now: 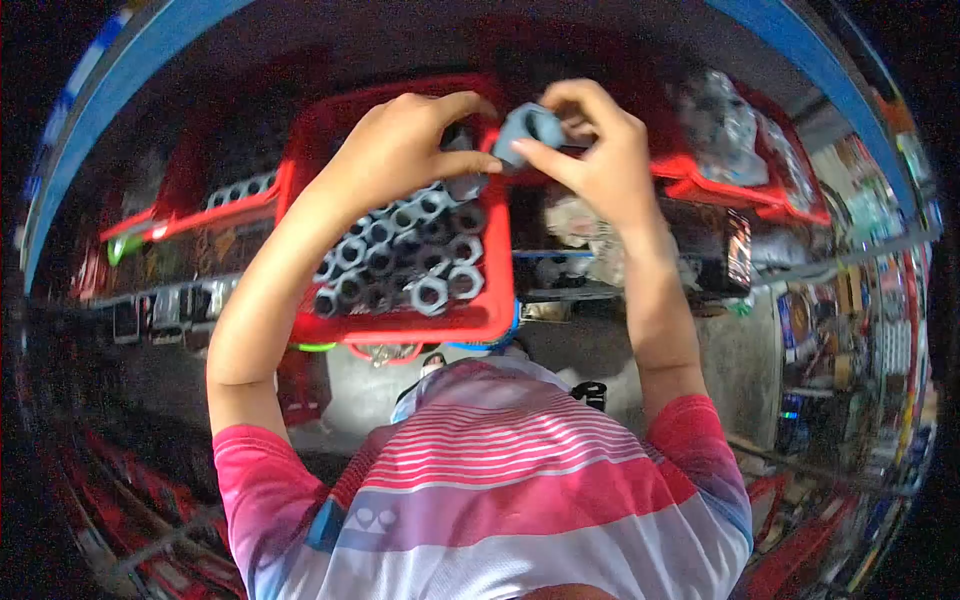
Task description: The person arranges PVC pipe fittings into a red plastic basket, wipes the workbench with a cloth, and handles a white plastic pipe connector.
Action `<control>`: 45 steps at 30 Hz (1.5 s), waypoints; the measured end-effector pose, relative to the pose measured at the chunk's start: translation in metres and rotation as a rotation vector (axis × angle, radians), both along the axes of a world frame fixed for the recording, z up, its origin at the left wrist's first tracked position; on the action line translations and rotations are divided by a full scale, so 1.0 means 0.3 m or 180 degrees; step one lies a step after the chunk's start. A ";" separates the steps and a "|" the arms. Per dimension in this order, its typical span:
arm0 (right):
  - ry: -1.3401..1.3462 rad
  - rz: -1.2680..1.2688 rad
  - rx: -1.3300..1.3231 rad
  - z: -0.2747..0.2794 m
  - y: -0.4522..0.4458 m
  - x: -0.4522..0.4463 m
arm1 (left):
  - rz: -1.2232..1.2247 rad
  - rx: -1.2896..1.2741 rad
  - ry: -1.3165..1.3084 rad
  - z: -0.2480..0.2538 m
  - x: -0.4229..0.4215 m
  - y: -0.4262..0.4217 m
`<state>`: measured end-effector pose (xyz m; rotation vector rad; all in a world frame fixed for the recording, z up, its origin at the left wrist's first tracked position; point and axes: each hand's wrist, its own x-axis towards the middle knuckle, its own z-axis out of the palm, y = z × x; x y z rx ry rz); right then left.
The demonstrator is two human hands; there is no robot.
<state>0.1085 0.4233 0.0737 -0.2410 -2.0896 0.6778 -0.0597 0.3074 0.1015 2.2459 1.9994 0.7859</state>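
A grey-blue hexagonal nut [531, 132] is pinched between the thumb and fingers of my right hand [600, 150], just past the right edge of a red bin [497, 250]. My left hand [415, 140] is over that bin, its thumb and index finger curved apart with the fingertips close to the nut's left side. Whether they touch anything is unclear. Many metal nuts [430, 293] lie in rows inside the bin, and my left hand and forearm hide part of them.
To the left, another red bin [285, 190] holds more nuts. A red bin [700, 180] with plastic-wrapped items [722, 125] stands at the right. A crumpled glove-like item [572, 222] and a phone-like dark object [738, 250] lie nearer me.
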 end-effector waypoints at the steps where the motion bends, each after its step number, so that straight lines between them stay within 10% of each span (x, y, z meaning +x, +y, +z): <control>1: 0.0011 0.0198 -0.0170 -0.001 -0.029 0.002 | -0.0112 0.0128 -0.0172 -0.007 -0.029 -0.056; 11: -0.2549 0.1490 -0.0450 -0.089 -0.212 0.001 | 0.0189 -0.0513 -0.0843 -0.143 -0.163 -0.549; 31: -0.2884 0.2501 -0.0699 -0.110 -0.194 -0.062 | -0.0564 -0.0553 -0.1253 -0.246 -0.113 -0.427; 45: -0.3103 0.2208 0.1096 -0.118 -0.283 -0.036 | -0.0892 -0.0649 -0.1507 -0.319 -0.077 -0.405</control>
